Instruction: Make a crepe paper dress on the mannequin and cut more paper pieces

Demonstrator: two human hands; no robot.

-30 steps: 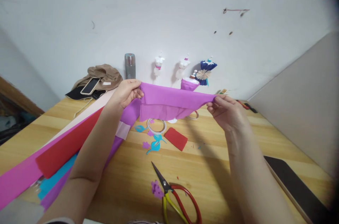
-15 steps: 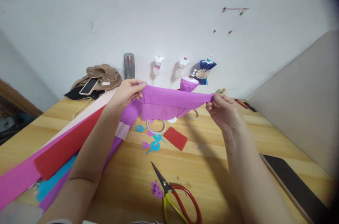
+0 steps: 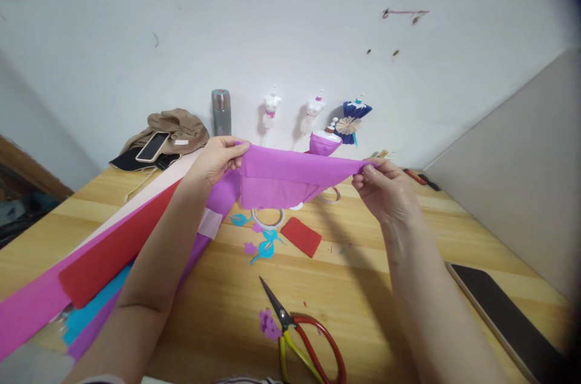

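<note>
Slightly further right than a second ago, my left fingertips overlap more of the top edge of the purple sheet (image 3: pixel 290 166), and my right hand (image 3: pixel 381 187) sits a touch further left; the things on the table (image 3: pixel 363 311) keep their arrangement. My left hand (image 3: pixel 218 160) pinches the sheet's upper left corner between thumb and fingers, and my right hand pinches its pointed right end the same way. Between them the sheet hangs in the centre of the frame, above the table, its top edge stretched nearly straight, its lower part thinner-looking, its lower right edge slanting up toward my right hand

Just below it lie a white-rimmed ring (image 3: pixel 267 227), blue cutouts (image 3: pixel 265 250) and a red rectangle (image 3: pixel 301 236). At the bottom centre, scissors (image 3: pixel 284 317) with one red and one yellow handle lie with purple flower cutouts (image 3: pixel 269 325) against them. At the left, a red strip (image 3: pixel 113 245) and a magenta strip (image 3: pixel 36 317) run beside my left forearm. Behind the sheet, near the wall, I see a grey bottle (image 3: pixel 221 115) and a small form in dark blue (image 3: pixel 356 110); a dark phone-like slab (image 3: pixel 499 311) lies at the lower right
</note>
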